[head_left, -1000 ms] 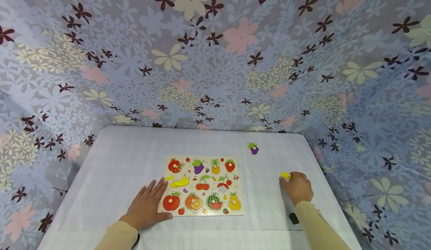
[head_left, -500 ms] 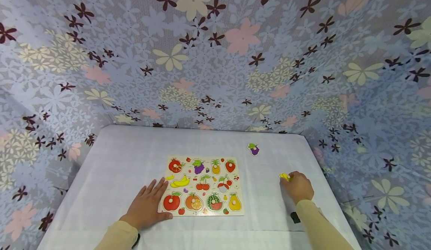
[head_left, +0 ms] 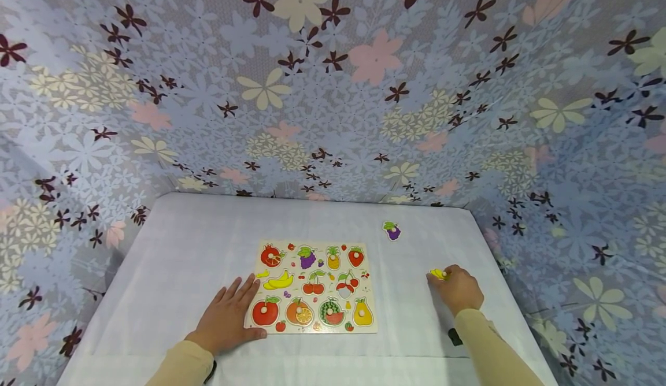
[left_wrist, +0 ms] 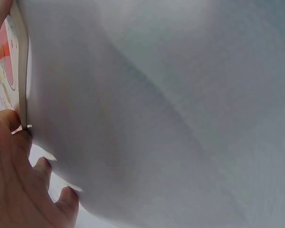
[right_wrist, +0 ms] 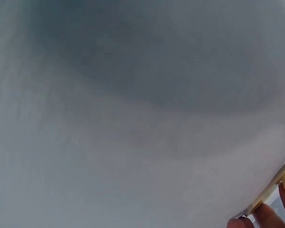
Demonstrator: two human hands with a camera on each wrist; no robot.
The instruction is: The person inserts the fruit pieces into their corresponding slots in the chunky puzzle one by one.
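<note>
A wooden fruit puzzle board (head_left: 324, 286) lies flat on the table in the head view. My left hand (head_left: 226, 316) rests at its left edge with fingers spread, fingertips and thumb touching the rim. In the left wrist view the board's edge (left_wrist: 22, 71) stands beside the fingertips (left_wrist: 7, 118). Well to the right of the board, my right hand (head_left: 460, 289) pinches a yellow banana puzzle piece (head_left: 437, 273). The piece's thin edge (right_wrist: 270, 187) shows between the fingers in the right wrist view. Behind the right hand lies a grape puzzle piece (head_left: 392, 230) with a knob.
Knobbed fruit pieces such as the apple (head_left: 265, 312), watermelon (head_left: 331, 311) and pear (head_left: 362, 312) sit in the board. The banana picture (head_left: 278, 281) and grape picture (head_left: 306, 257) show no knobs. A white cloth covers the table (head_left: 208, 230); flowered fabric (head_left: 322, 114) surrounds it.
The banana piece has shifted slightly left and turned a little in my right hand. My left hand, the board and the grape piece stay where they were.
</note>
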